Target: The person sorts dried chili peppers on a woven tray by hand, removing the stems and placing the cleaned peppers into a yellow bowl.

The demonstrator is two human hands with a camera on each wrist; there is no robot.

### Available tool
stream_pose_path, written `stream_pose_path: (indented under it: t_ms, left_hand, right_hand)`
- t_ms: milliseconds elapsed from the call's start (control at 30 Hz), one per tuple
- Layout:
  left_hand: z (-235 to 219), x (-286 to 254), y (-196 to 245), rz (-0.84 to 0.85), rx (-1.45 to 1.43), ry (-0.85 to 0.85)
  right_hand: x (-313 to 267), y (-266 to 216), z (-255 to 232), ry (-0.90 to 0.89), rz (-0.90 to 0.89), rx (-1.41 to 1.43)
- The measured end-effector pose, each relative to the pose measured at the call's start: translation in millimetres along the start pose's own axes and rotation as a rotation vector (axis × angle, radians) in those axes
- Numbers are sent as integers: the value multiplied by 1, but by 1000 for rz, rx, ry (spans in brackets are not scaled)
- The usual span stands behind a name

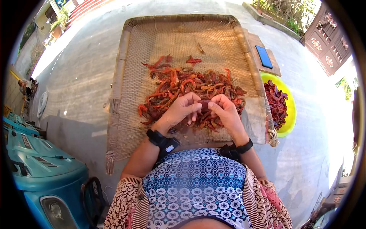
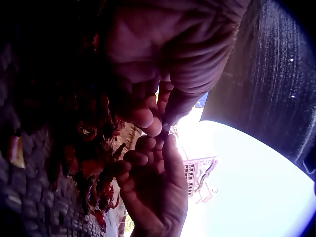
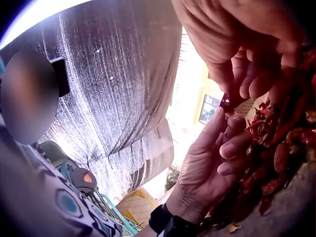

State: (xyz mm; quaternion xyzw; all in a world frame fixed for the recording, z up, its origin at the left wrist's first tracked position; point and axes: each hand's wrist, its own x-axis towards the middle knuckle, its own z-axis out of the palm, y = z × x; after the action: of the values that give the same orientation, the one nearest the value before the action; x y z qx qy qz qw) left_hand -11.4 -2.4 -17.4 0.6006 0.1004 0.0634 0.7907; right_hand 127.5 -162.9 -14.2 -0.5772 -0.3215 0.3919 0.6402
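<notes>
Both hands meet over the near part of a heap of dried red chilies [image 1: 179, 82] on a woven tray [image 1: 148, 36]. A dark red chili [image 1: 205, 104] spans the short gap between them. Thumb and fingers of my left hand [image 1: 182, 110] pinch one end of it. At the other end, my right hand [image 1: 227, 115] pinches it between thumb and forefinger. In the right wrist view a bit of the chili [image 3: 225, 103] shows between the fingertips; the rest is hidden by fingers. Shadow darkens the left wrist view, where the fingertips of both hands almost meet.
Right of the tray stands a yellow-green basin [image 1: 291, 110] of dark red chilies. Beyond it, a blue phone [image 1: 264, 57] lies on cardboard [image 1: 253, 42]. A teal vehicle [image 1: 49, 164] stands at the left on the concrete floor [image 1: 80, 72]. The tray has a raised rim [image 1: 179, 17].
</notes>
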Motion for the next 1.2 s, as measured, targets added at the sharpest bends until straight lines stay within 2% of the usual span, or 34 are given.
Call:
stream_pose_path:
  t_ms: [100, 200, 300, 400, 500, 600, 700, 733, 800, 900, 1000, 1033, 1133, 1200]
  left_hand:
    - [1, 0, 1, -4, -60, 3]
    - [0, -2, 2, -28, -109, -17]
    - [-3, -2, -1, -60, -125, -67]
    - [-3, -1, -1, -66, -62, -80]
    - [1, -1, 2, -51, 18, -51]
    - [1, -1, 2, -54, 34, -57]
    - [1, -1, 2, -66, 34, -66]
    - [1, -1, 1, -68, 38, -67]
    - [2, -1, 1, -76, 49, -63]
    - [3, 0, 2, -88, 77, -50]
    - [3, 0, 1, -90, 102, -45]
    - [1, 1, -1, -88, 103, -48]
    - [3, 1, 3, -104, 105, -43]
    - [4, 0, 4, -103, 98, -39]
  right_hand:
    - [-2, -3, 7, 68, -14, -21]
    - [-6, -16, 10, 17, -5, -38]
    - [-5, -9, 5, -36, 9, -16]
    - [-12, -22, 1, -1, 68, -47]
    - [-7, -13, -27, 150, -70, 56]
    - [-8, -20, -64, 406, -172, 305]
    - [-11, -23, -115, 517, -240, 723]
    - [-10, -21, -132, 500, -287, 838]
    - [-13, -22, -145, 610, -230, 967]
    - [-22, -18, -129, 459, -181, 789]
    - [-27, -15, -101, 331, -191, 307]
    - [-30, -25, -83, 349, -107, 135]
    - [-24, -24, -53, 240, -177, -233]
    - [-21, -25, -38, 226, -410, -746]
